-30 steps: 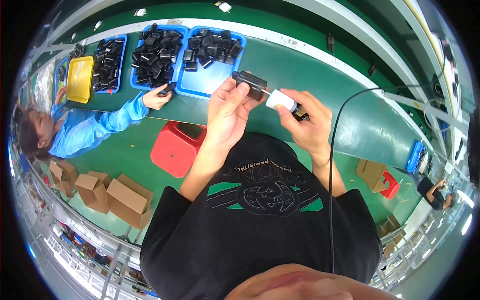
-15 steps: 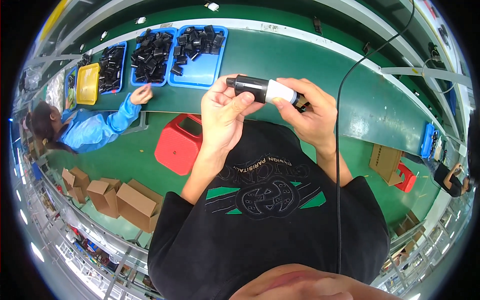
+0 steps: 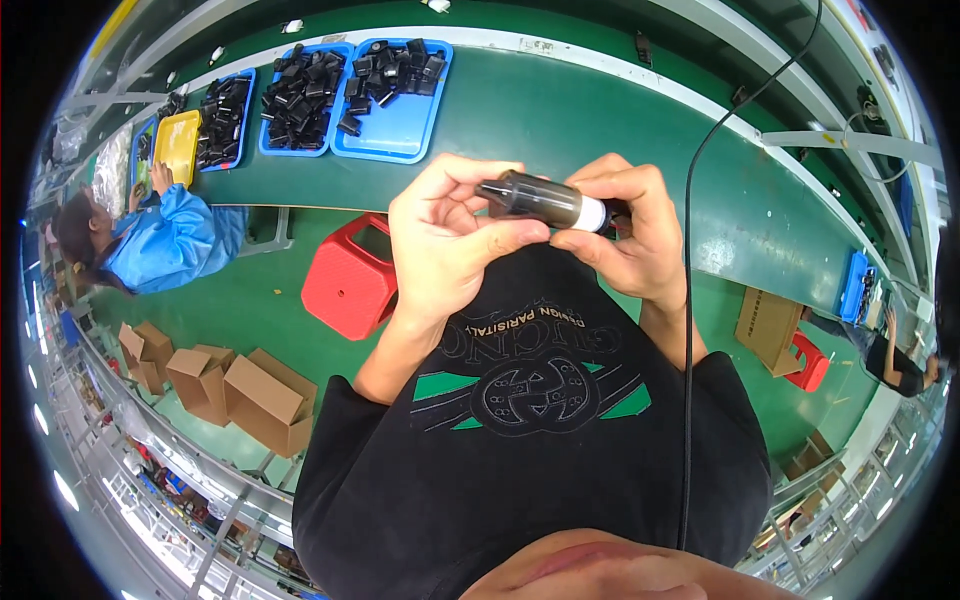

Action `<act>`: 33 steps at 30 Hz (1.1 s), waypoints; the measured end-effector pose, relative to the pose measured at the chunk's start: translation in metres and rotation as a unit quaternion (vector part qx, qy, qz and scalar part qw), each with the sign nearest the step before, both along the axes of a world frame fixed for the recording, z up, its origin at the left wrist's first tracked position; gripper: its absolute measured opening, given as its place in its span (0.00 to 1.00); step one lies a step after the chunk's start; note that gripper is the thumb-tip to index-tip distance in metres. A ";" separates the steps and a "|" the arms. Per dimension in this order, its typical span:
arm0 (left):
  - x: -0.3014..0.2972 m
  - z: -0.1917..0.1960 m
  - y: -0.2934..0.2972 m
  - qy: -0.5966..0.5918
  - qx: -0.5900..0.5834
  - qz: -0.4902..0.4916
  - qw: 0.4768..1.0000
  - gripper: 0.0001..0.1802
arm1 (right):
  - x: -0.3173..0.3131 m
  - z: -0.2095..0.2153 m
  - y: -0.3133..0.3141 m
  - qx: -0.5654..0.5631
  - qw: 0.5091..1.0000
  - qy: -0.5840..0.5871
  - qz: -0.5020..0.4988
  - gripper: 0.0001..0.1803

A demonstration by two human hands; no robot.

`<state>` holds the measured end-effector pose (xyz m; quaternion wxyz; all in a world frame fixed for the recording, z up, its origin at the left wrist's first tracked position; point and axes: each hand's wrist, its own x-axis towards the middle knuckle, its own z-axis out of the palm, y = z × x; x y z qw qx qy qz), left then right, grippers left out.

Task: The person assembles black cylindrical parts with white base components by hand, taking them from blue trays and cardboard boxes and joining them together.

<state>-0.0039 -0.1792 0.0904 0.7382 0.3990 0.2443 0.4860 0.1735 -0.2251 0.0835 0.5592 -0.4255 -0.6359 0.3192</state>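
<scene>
A black cylinder with a narrow nozzle-like tip and a white band (image 3: 550, 202) is held in front of my chest, above the near edge of the green workbench. My left hand (image 3: 435, 235) is closed around its tip end, thumb pressed along the black body. Fingers and thumb of my right hand (image 3: 635, 225) grip the white end, and a dark end part shows between them. Its nozzle points left and slightly up. What the fingers cover cannot be seen.
Blue trays (image 3: 385, 147) of black parts stand on the workbench (image 3: 560, 110) at the far left, beside a yellow tray (image 3: 177, 150). A person in blue (image 3: 170, 240) sits there. A red stool (image 3: 345, 280) and cardboard boxes (image 3: 265, 400) are on the floor. A black cable (image 3: 688, 300) hangs at right.
The cylinder has moved right and tilted, its nozzle still left; less of its white band shows. Both hands stay on it. The person in blue has drawn a hand back to the yellow tray.
</scene>
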 end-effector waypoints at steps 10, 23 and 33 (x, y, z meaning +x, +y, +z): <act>-0.007 0.034 0.016 0.232 0.313 0.018 0.921 0.23 | -0.003 -0.026 0.032 0.020 0.980 0.183 0.074 0.25; 0.001 0.056 0.019 0.274 0.386 0.044 0.880 0.21 | -0.003 -0.025 0.036 0.049 0.977 0.204 0.039 0.21; 0.008 0.058 0.022 0.289 0.424 0.048 0.857 0.22 | 0.008 -0.023 0.036 0.063 0.986 0.153 0.025 0.20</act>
